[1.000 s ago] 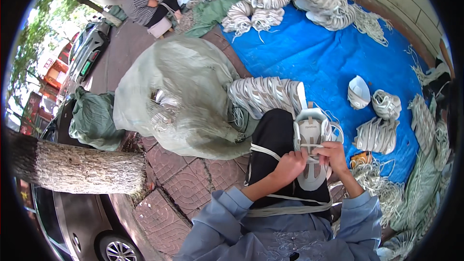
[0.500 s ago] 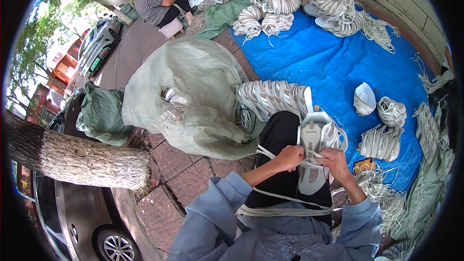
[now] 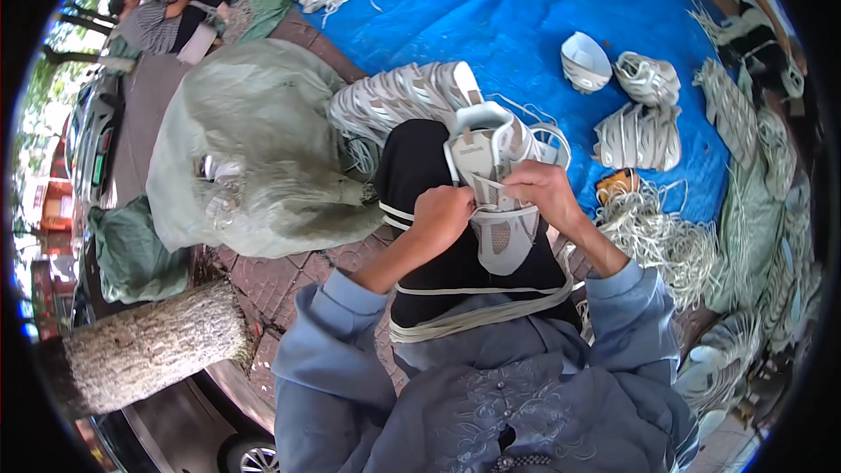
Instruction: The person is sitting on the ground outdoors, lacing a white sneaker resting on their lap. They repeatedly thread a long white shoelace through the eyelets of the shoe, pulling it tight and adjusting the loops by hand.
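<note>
A white and beige shoe upper [image 3: 506, 245], with no sole in sight, lies over my black-trousered leg, its toe toward me. My left hand [image 3: 445, 215] is closed at the upper's left edge, by the lowest lace holes; the fingertips are partly hidden. On the other side, my right hand [image 3: 539, 191] pinches a white shoelace [image 3: 482, 180] that crosses the tongue. Another stretch of lace loops out beyond the right hand. Across my lap lies a bundle of white laces [image 3: 477, 322].
A row of nested shoe uppers [image 3: 399, 101] sits beyond my knee, beside a large pale sack [image 3: 254, 140]. On the blue tarp [image 3: 491, 17] at right are more stacked uppers [image 3: 639, 136] and a heap of loose laces [image 3: 657, 245]. A tree trunk [image 3: 166, 342] stands left; a person [image 3: 162, 26] sits far left.
The view has swung right and lower, so things appear shifted left and up. My right hand has risen along the upper, drawing the lace across the tongue; my left hand stays at the left edge.
</note>
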Tool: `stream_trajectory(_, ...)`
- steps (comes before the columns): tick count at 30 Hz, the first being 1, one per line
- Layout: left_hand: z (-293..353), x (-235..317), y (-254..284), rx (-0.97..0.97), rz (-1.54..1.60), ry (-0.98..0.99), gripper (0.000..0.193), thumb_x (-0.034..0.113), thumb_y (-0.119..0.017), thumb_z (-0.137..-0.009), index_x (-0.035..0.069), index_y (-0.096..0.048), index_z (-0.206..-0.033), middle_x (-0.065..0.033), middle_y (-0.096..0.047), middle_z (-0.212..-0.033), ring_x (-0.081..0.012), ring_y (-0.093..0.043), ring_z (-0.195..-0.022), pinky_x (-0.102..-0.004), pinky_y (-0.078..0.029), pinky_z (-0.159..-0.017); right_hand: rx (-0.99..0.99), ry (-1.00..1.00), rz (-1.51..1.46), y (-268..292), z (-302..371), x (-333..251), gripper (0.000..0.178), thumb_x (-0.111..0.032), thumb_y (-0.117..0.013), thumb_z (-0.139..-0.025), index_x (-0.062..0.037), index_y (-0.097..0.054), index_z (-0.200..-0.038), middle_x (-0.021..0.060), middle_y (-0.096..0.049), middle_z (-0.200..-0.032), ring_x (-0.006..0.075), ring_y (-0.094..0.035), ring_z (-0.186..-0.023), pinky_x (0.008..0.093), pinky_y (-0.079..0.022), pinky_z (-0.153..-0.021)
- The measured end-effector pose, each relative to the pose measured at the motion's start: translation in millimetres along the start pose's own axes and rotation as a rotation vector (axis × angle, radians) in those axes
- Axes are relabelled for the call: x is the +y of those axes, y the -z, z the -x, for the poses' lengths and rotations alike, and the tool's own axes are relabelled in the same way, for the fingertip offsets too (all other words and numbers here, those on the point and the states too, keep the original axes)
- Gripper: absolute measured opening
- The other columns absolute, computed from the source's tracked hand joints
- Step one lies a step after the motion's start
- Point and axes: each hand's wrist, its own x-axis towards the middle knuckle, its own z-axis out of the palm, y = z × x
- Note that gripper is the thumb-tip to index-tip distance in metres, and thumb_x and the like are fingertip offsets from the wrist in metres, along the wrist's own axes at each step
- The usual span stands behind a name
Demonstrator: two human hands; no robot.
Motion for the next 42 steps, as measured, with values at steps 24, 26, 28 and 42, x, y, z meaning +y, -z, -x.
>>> stream_trajectory(24, 3, 12, 2, 0.088, 0.892, 0.096, 0.005, 0.004, -0.050, -0.081, 0.000, -0.051, -0.083, -0.0038, -0.055, -0.063, -0.0049, -0.046, -0.048, -0.0201, -0.036, -0.042, 0.114, 0.325, 0.790, -6, 16, -3, 0.006, -0.009, -0.062, -0.066, -0.0085, -0.056, -0.066, 0.0050, -0.050, -0.060, 0.0215, -0.055, -0.056, 0.0325, -0.045, -0.051)
stream_trajectory(26, 1, 15, 6, 0.077, 0.875, 0.156, 0.008, 0.004, -0.052, -0.078, 0.000, -0.053, -0.085, -0.0064, -0.057, -0.060, -0.0081, -0.050, -0.049, -0.0239, -0.041, -0.045, 0.112, 0.348, 0.704, 5, 18, 1, 0.007, -0.010, -0.060, -0.066, -0.0074, -0.053, -0.065, 0.0053, -0.050, -0.061, 0.0213, -0.056, -0.059, 0.0324, -0.046, -0.052)
stream_trajectory(28, -6, 12, -1, 0.072, 0.760, 0.099, 0.013, 0.004, -0.053, -0.076, 0.001, -0.055, -0.088, -0.0089, -0.057, -0.060, -0.0117, -0.053, -0.049, -0.0261, -0.042, -0.047, 0.106, 0.222, 0.556, 8, 22, 3, 0.006, -0.011, -0.060, -0.067, -0.0075, -0.055, -0.066, 0.0052, -0.052, -0.062, 0.0213, -0.056, -0.061, 0.0324, -0.046, -0.053)
stream_trajectory(42, -18, 22, -8, 0.132, 0.554, -0.002, 0.013, 0.009, -0.053, -0.074, 0.004, -0.062, -0.082, -0.0172, -0.059, -0.066, -0.0306, -0.059, -0.062, -0.0362, -0.046, -0.058, 0.105, 0.203, 0.711, -1, 21, 0, 0.005, -0.008, -0.057, -0.065, -0.0054, -0.053, -0.064, 0.0081, -0.054, -0.061, 0.0246, -0.056, -0.056, 0.0341, -0.045, -0.049)
